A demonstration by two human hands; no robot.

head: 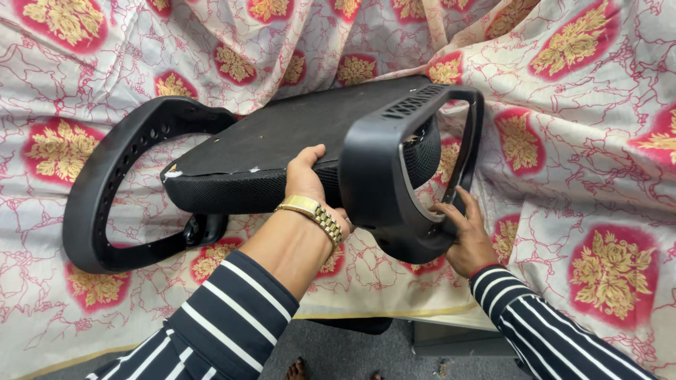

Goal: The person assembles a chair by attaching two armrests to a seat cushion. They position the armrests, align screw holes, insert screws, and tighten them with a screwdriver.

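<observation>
A black office chair seat (282, 141) with a mesh-covered cushion lies tilted on a patterned cloth. A black loop armrest (105, 190) is fixed to its left side. My left hand (306, 183), with a gold watch on the wrist, grips the seat's front edge, thumb on top. My right hand (465, 236) holds the lower inside of a second black loop armrest (401, 169), which stands against the seat's right side. Both sleeves are dark with white stripes.
A cream cloth (577, 141) with red and gold flower medallions covers the whole surface and hangs over its front edge. Below it I see grey floor (338, 352), a dark object under the cloth, and toes at the bottom.
</observation>
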